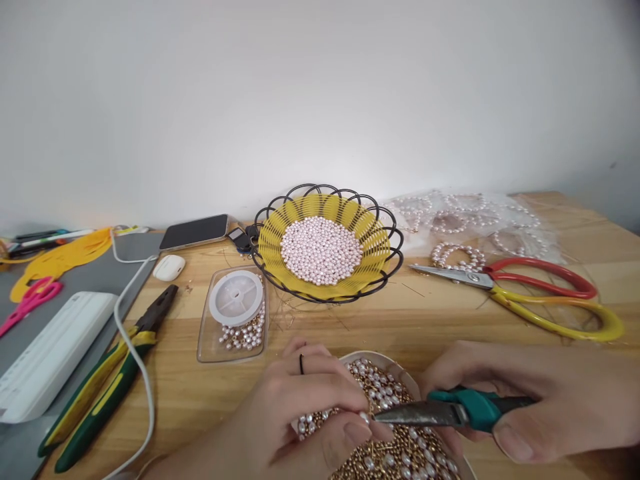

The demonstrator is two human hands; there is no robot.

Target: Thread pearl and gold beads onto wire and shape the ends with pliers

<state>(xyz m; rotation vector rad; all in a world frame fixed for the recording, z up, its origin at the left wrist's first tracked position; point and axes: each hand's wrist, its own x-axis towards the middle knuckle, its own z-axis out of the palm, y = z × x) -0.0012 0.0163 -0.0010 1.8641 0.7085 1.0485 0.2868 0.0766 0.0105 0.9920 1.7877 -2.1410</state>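
Note:
My left hand (315,407) pinches a small pearl bead (365,417) between thumb and forefinger, above a bowl (383,359) filled with pearl beads and gold-coloured metal pieces. My right hand (540,400) is closed round needle-nose pliers (425,413) with teal grips. The tip of the pliers points left and meets the bead at my left fingertips. Whether the jaws grip a wire there is too small to tell. Part of the bowl is hidden behind both hands.
Behind the bowl stands a yellow basket (273,257) of pearl beads. Red-and-yellow scissors (500,283) and bead strands (457,257) lie right. Left are a clear box (205,340) with a white spool (236,298), green-and-yellow pliers (110,380), a phone (195,231) and a white cable (133,343).

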